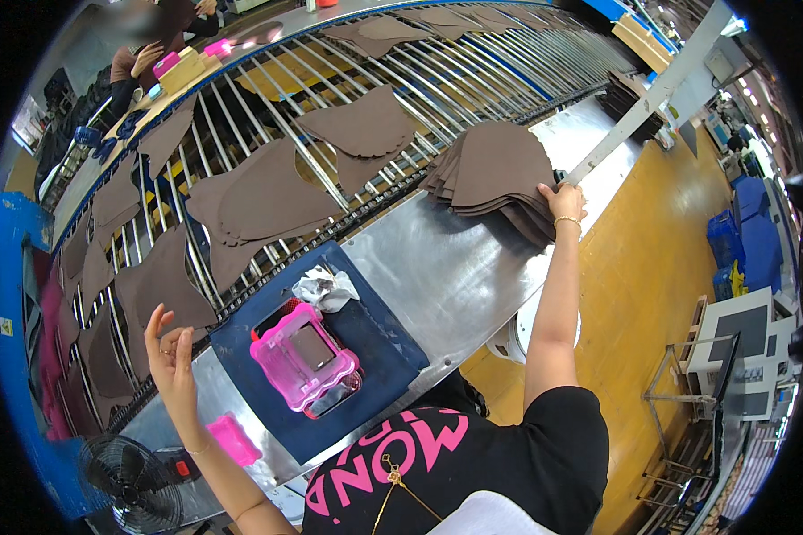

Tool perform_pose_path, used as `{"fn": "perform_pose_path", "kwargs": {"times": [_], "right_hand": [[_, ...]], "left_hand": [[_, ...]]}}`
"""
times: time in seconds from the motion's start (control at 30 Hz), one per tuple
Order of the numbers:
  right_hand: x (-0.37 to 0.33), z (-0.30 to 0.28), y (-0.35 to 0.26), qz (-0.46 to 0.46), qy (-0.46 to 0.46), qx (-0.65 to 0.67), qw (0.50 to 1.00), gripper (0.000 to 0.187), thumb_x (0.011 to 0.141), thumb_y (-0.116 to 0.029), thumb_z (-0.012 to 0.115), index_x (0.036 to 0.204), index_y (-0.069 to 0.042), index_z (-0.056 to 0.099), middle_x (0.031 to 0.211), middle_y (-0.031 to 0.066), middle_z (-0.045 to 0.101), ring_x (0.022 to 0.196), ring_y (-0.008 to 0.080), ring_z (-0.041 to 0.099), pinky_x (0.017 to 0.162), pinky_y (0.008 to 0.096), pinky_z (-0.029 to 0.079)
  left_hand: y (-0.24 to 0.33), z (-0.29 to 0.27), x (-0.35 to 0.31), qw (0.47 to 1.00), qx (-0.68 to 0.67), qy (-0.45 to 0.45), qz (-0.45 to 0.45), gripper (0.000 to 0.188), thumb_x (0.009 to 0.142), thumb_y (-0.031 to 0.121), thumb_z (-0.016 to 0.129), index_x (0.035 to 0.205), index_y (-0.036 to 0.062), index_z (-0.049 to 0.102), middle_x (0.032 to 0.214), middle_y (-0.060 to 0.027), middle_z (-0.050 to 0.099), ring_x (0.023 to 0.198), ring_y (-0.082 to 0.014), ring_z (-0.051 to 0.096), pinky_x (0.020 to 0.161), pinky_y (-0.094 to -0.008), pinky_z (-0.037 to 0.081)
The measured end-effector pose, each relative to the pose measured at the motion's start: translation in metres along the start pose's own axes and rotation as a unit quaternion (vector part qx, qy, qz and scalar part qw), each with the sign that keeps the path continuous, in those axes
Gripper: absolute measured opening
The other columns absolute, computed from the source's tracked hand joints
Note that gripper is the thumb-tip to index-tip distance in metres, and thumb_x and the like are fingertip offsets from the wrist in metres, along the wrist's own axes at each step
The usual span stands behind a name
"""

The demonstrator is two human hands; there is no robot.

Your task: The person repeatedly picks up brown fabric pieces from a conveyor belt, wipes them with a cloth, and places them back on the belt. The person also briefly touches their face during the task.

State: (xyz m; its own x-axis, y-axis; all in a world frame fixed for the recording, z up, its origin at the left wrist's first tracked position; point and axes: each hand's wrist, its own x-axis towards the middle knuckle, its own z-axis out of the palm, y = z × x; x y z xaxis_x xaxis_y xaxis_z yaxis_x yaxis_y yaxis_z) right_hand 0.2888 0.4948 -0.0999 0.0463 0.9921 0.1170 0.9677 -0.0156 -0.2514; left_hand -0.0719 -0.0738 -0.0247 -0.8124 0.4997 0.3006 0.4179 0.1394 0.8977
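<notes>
A fanned stack of flat brown cut pieces [500,169] lies on the metal table, overlapping the conveyor's edge. My right hand [566,201] is at the stack's right edge, its thumb on the rim of the top piece and its other fingers curled and partly hidden. Beside these fingers is a small dark fitting [559,176] at the foot of a pale metal post. My left hand [169,349] is raised near the conveyor's near edge, fingers apart and holding nothing. Closest to it is a brown cut piece [159,283] on the rollers.
More brown pieces [263,192] lie along the roller conveyor [281,111]. A dark blue mat [379,334] carries a pink plastic basket [281,361] and crumpled white paper [326,289]. A black fan [129,481] stands lower left; another person [138,62] is across the conveyor.
</notes>
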Motion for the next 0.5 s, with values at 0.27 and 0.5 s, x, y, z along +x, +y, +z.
{"fn": "perform_pose_path", "kwargs": {"times": [0.27, 0.5], "right_hand": [[0.007, -0.005, -0.003, -0.075, 0.060, -0.067, 0.993, 0.063, 0.067, -0.051, 0.077, 0.105, -0.003, 0.062, 0.108, 0.0166, 0.064, 0.094, 0.0360, 0.064, 0.081, 0.0474, 0.051], [-0.059, -0.113, -0.077, -0.335, -0.039, 0.047, 0.940, 0.029, 0.096, -0.014, 0.049, 0.121, -0.002, 0.056, 0.064, 0.0184, 0.063, 0.043, 0.0238, 0.060, 0.046, 0.0360, 0.049]], "left_hand": [[0.014, -0.003, -0.015, 0.999, 0.004, 0.011, -0.039, 0.050, 0.089, 0.005, 0.061, 0.135, 0.0081, 0.044, 0.120, -0.0057, 0.054, 0.082, -0.0050, 0.055, 0.068, -0.0187, 0.042], [0.032, 0.004, -0.014, 0.999, 0.012, -0.022, -0.031, 0.048, 0.086, 0.008, 0.066, 0.131, 0.0068, 0.049, 0.113, -0.0072, 0.055, 0.084, -0.0098, 0.058, 0.074, -0.0232, 0.046]]}}
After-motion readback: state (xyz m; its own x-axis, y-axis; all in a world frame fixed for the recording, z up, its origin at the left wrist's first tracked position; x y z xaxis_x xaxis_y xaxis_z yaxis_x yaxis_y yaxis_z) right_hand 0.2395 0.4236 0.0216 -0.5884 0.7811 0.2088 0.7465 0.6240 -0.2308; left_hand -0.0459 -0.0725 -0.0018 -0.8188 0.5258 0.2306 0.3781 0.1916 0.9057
